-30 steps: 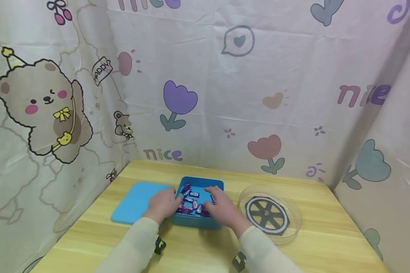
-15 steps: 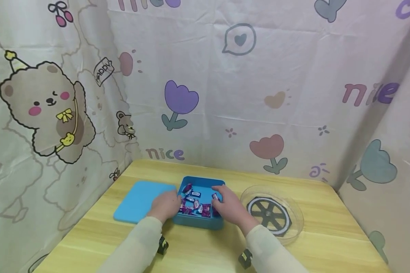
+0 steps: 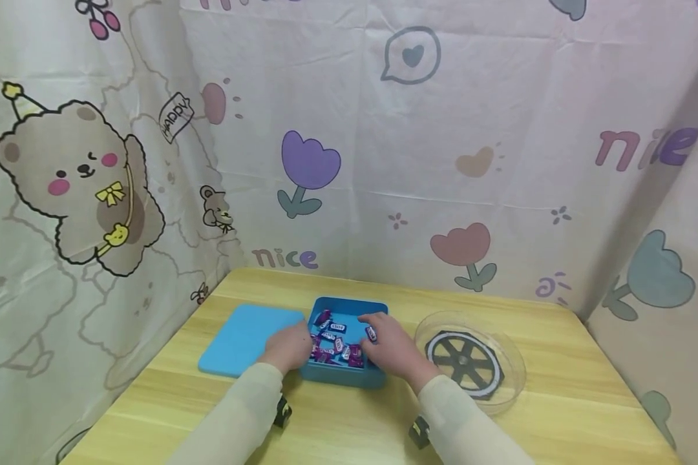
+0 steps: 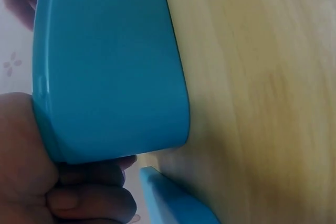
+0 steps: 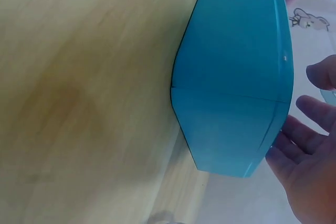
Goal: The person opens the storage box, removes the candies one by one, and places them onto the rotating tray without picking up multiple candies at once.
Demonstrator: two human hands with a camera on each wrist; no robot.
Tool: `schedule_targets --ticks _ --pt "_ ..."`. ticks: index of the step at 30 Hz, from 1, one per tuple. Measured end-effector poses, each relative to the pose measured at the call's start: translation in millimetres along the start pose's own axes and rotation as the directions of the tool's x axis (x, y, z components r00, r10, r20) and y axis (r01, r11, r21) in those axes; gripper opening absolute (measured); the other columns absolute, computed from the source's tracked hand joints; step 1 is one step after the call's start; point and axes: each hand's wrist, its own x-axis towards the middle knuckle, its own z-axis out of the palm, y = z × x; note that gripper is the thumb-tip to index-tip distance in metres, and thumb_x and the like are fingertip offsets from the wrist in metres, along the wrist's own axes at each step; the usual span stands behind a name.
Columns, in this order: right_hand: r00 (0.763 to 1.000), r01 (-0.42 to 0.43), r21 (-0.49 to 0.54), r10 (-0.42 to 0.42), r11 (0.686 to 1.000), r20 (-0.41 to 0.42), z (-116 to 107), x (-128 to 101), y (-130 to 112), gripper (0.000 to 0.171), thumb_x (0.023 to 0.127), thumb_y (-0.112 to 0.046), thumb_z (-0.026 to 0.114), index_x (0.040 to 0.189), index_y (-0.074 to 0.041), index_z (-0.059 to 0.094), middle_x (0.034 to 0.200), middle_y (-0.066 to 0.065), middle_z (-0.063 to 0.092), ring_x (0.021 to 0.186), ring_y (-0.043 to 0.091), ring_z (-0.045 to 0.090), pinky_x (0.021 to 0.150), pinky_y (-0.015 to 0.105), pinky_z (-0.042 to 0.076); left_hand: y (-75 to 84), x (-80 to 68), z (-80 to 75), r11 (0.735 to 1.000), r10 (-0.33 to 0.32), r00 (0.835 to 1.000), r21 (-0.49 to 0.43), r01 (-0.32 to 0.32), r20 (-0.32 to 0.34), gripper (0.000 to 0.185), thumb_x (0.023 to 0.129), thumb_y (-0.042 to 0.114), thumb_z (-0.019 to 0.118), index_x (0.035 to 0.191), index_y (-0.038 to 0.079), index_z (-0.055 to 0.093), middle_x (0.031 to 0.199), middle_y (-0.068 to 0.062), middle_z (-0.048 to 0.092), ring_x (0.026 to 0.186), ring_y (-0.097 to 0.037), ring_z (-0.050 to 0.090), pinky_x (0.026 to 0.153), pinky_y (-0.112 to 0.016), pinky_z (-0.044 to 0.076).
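Note:
A blue rectangular box [image 3: 343, 376] stands on the table, holding several purple and blue wrapped candies [image 3: 337, 344]. My left hand [image 3: 291, 345] grips the box's left side. In the left wrist view its thumb lies at the rim of the box [image 4: 110, 61], and its fingers [image 4: 94, 198] curl against the outer wall. At the right side is my right hand [image 3: 391, 349], its thumb spread over the box opening. The right wrist view shows relaxed fingers [image 5: 302, 135] of this hand right at the box wall [image 5: 231, 66], not curled round it.
A light blue lid [image 3: 238, 339] lies flat left of the box, partly behind my left hand. Right of the box sits a round clear container [image 3: 514, 368] with a dark spoked pattern [image 3: 462, 361] in its middle. A printed curtain [image 3: 372, 161] hangs behind the wooden table [image 3: 337, 426].
My left hand has drawn back from the box opening and closed on its left side. The right hand's thumb has moved back towards the right rim. The whole view has shifted slightly.

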Motion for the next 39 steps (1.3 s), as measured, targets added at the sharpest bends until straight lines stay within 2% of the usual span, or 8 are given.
schedule_targets --ticks 7,15,23,29,34,39 --pt "0.997 0.053 -0.069 -0.050 0.996 0.052 3 8 -3 0.047 0.096 -0.029 0.067 0.141 -0.016 0.059 0.136 0.005 0.058 0.127 0.026 0.054 0.103 0.049 0.046 -0.1 0.8 -1.5 0.997 0.008 1.000 0.082 -0.010 0.020 0.051 0.103 0.014 0.048 0.148 -0.009 0.041 0.150 -0.023 0.046 0.135 -0.041 0.046 0.103 -0.060 0.041" --pt "0.988 0.073 -0.117 -0.056 0.990 0.141 4 16 -8 0.041 0.096 -0.027 0.069 0.135 -0.013 0.064 0.134 0.006 0.060 0.129 0.031 0.051 0.105 0.053 0.043 3.3 0.0 -3.2 0.996 0.001 1.000 0.087 -0.002 0.010 0.051 0.103 0.015 0.050 0.148 -0.007 0.042 0.151 -0.021 0.046 0.135 -0.039 0.047 0.101 -0.059 0.043" --pt "0.986 0.075 -0.214 -0.040 0.974 0.164 19 25 1 0.038 0.095 -0.031 0.071 0.130 -0.017 0.067 0.125 0.002 0.063 0.116 0.024 0.053 0.099 0.046 0.049 3.3 -3.6 -2.3 0.996 0.009 1.000 0.088 -0.009 -0.003 0.050 0.100 0.015 0.056 0.144 -0.008 0.048 0.144 -0.021 0.053 0.117 -0.033 0.059 0.095 -0.057 0.049" --pt "0.988 0.087 -0.242 -0.053 0.966 0.144 27 26 6 0.041 0.092 -0.033 0.075 0.129 -0.017 0.068 0.121 0.000 0.066 0.113 0.022 0.055 0.098 0.045 0.049 5.7 -4.4 -1.5 0.995 0.012 1.000 0.099 -0.012 0.002 0.051 0.102 0.015 0.053 0.147 -0.008 0.044 0.151 -0.020 0.047 0.133 -0.038 0.050 0.099 -0.057 0.046" --pt "0.989 0.092 -0.248 -0.059 0.964 0.137 29 27 6 0.040 0.089 -0.032 0.078 0.126 -0.018 0.069 0.117 -0.001 0.067 0.110 0.021 0.056 0.098 0.045 0.048 6.5 -4.5 -2.7 0.994 0.008 1.000 0.108 -0.009 0.005 0.051 0.102 0.014 0.054 0.147 -0.008 0.044 0.151 -0.020 0.046 0.127 -0.035 0.054 0.097 -0.058 0.047" --pt "0.984 0.111 -0.274 -0.068 0.955 0.163 27 27 3 0.036 0.088 -0.032 0.080 0.121 -0.018 0.072 0.114 -0.001 0.069 0.109 0.022 0.058 0.100 0.047 0.046 6.8 -5.8 -3.0 0.993 0.006 1.000 0.117 -0.007 0.005 0.052 0.101 0.013 0.056 0.147 -0.008 0.044 0.152 -0.020 0.045 0.132 -0.037 0.050 0.098 -0.057 0.047"
